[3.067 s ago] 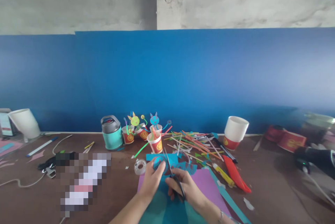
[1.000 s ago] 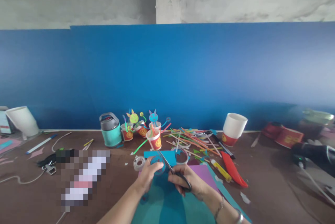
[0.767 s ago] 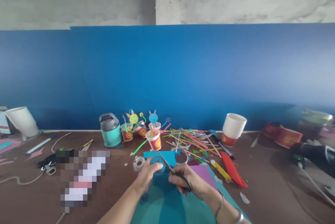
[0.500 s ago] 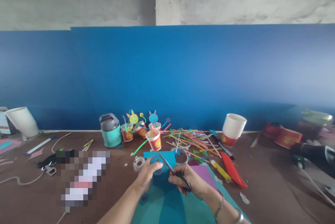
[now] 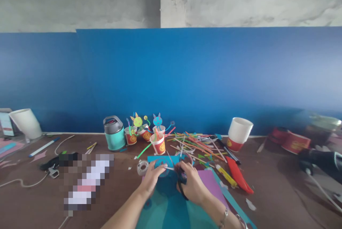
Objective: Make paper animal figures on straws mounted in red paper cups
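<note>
My left hand (image 5: 151, 178) pinches a round piece of blue paper (image 5: 161, 162) between thumb and fingers, above the sheets. My right hand (image 5: 192, 183) is closed around the black handles of a pair of scissors (image 5: 182, 182). Their blades are spread apart, tips pointing left and away from me, close to the blue piece. Beneath both hands lie teal paper sheets (image 5: 173, 211), with a purple sheet (image 5: 211, 182) showing at their right. A clear tape roll (image 5: 143, 167) lies just left of my left hand.
Behind my hands stand decorated paper cups (image 5: 158, 145), a teal flask (image 5: 115, 138) and stacked white cups (image 5: 239, 132). Coloured sticks (image 5: 197, 143) are scattered at the back. A yellow tube (image 5: 226, 175) and a red pouch (image 5: 239, 175) lie to the right.
The scissors' blades, earlier together, have spread apart. My right hand has turned with them, and the handles have swung toward me. My left hand keeps its hold on the blue paper.
</note>
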Demonstrator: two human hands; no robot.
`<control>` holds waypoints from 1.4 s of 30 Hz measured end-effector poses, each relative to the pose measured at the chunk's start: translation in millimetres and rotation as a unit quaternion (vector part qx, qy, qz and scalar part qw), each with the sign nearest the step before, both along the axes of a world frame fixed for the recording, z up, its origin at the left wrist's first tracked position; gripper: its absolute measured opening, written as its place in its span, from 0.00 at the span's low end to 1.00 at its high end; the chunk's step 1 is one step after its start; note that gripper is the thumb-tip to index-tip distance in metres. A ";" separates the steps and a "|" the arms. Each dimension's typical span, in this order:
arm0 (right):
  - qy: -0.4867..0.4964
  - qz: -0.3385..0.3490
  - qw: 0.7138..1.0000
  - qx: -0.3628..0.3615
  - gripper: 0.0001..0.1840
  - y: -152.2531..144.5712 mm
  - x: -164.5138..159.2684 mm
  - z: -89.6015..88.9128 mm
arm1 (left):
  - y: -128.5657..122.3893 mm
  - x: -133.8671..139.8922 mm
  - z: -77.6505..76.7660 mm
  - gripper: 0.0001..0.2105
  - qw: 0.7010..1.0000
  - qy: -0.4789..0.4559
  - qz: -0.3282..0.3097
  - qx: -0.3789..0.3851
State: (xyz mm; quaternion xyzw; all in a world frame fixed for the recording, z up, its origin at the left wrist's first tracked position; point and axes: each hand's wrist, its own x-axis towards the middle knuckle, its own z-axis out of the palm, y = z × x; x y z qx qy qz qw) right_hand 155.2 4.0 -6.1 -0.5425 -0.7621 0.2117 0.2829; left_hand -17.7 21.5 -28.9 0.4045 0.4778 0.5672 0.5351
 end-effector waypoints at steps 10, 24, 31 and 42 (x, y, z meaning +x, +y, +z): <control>-0.088 -0.022 0.994 -0.061 0.25 -6.3 -0.6 5.4 | 9.1 3.1 9.0 0.11 0.993 0.004 -0.030 0.114; 0.247 -0.068 0.962 -0.089 0.14 22.8 29.3 20.7 | 7.2 5.9 8.0 0.11 0.994 0.042 0.037 0.092; 0.521 -0.095 0.842 -0.108 0.17 8.4 9.3 32.0 | -3.9 10.6 16.7 0.10 0.978 0.151 -0.029 0.142; 0.377 0.006 0.911 -0.170 0.23 4.8 -3.0 8.1 | 0.4 12.7 12.1 0.15 0.993 0.068 0.019 0.096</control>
